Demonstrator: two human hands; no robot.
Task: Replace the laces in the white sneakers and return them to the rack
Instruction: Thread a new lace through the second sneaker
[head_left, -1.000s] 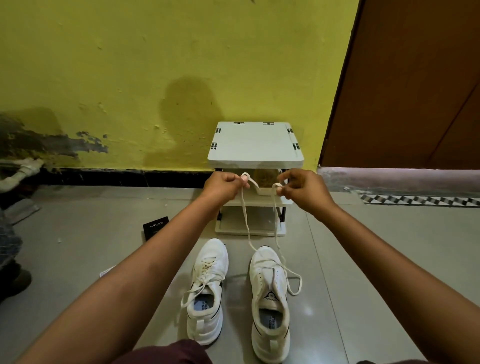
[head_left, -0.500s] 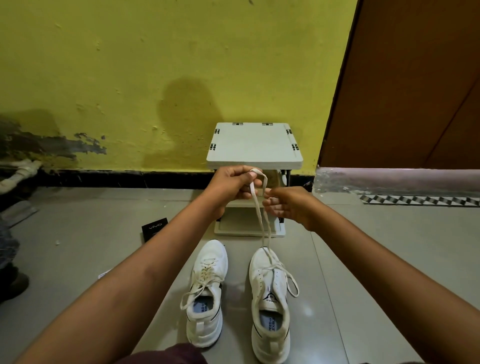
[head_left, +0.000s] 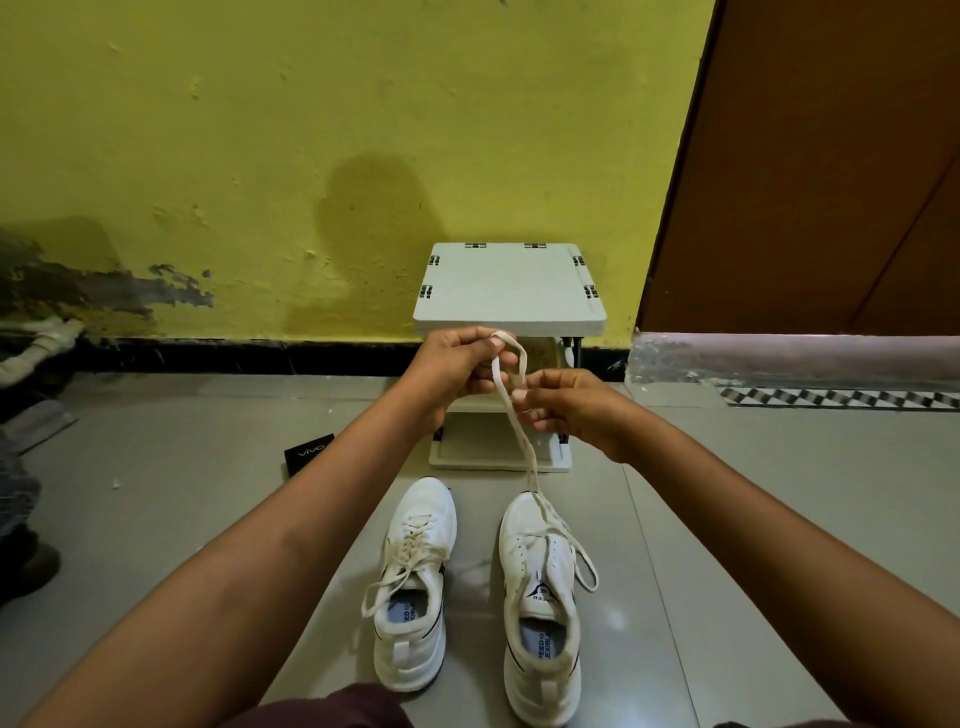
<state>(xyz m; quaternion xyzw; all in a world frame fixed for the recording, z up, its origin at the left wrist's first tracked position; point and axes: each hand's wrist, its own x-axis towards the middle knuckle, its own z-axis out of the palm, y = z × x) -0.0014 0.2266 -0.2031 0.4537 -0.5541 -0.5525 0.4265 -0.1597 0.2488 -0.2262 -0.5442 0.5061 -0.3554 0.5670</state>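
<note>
Two white sneakers stand on the floor, toes pointing away from me. The left sneaker (head_left: 413, 587) is laced, its lace ends loose. A cream lace (head_left: 522, 447) rises from the right sneaker (head_left: 540, 613) up to both hands. My left hand (head_left: 457, 371) grips a loop of that lace at the top. My right hand (head_left: 566, 408) pinches the lace just below and to the right. Both hands hover in front of the small white shoe rack (head_left: 509, 286), which stands against the yellow wall. A loose loop of lace lies beside the right sneaker.
A small black box (head_left: 307, 457) lies on the grey tiled floor left of the rack. A brown door (head_left: 810, 182) stands at the right above a stone sill. A white pipe (head_left: 36, 348) and dark objects sit at the far left edge.
My hands, spread apart with the lace stretched between them a second ago, have come together. The left hand rose slightly and the lace now hangs as one doubled strand.
</note>
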